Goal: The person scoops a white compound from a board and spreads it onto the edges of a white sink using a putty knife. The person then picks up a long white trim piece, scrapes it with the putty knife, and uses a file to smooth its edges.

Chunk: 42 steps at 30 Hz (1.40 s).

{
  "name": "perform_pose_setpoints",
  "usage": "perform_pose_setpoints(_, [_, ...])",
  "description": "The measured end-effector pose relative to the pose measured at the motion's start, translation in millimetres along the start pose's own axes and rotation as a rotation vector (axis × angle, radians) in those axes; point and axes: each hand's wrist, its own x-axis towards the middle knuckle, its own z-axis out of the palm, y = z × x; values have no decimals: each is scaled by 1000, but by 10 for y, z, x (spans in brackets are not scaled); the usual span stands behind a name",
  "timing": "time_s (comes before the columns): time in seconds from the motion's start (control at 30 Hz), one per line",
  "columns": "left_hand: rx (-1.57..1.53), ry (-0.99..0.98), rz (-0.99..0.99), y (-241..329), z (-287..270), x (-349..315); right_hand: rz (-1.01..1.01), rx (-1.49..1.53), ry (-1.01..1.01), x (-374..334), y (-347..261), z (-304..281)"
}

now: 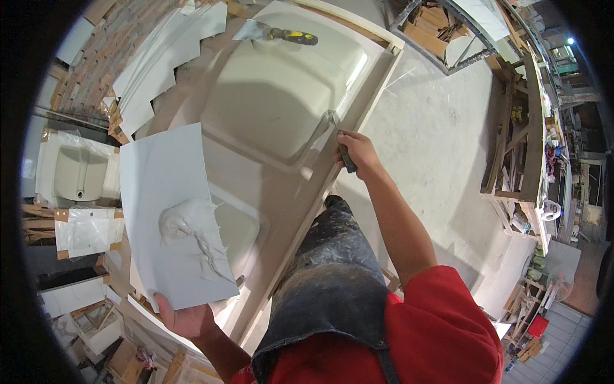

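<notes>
We list: left grip (185, 320), thumb clamped over a white sheet (163, 160) carrying pale paste (190, 225); right grip (358, 155), closed round a dark-handled spatula (347, 160) near the cream basin form's (268, 102) corner; dark-framed bin (472, 62) holding cardboard scraps (430, 33).

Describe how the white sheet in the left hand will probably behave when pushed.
The white sheet is probably light: only the left hand holds it. It seems fairly stiff, lying nearly flat. The smeared paste might make it slippery.
</notes>
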Motion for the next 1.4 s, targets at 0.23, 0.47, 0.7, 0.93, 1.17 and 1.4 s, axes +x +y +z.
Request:
perform_pose_setpoints(0.23, [303, -34, 99, 45, -296, -102, -33, -156, 33, 141, 17, 101])
perform_pose_setpoints(0.47, [113, -24, 50, -94, -126, -62, -17, -294, -70, 170, -98, -55])
perform_pose_setpoints(0.7, [92, 4, 12, -71, -126, -55, 27, -368, -108, -6, -7, 4])
perform_pose_setpoints(0.93, [59, 47, 6, -21, -274, -63, 71, -315, -106, -268, 170, 174])
perform_pose_setpoints(1.17, [63, -53, -13, -24, -224, -63, 67, -305, -127, -329, 387, 215])
perform_pose_setpoints(1.4, [17, -14, -25, 16, -264, -78, 75, -272, -115, -508, 494, 354])
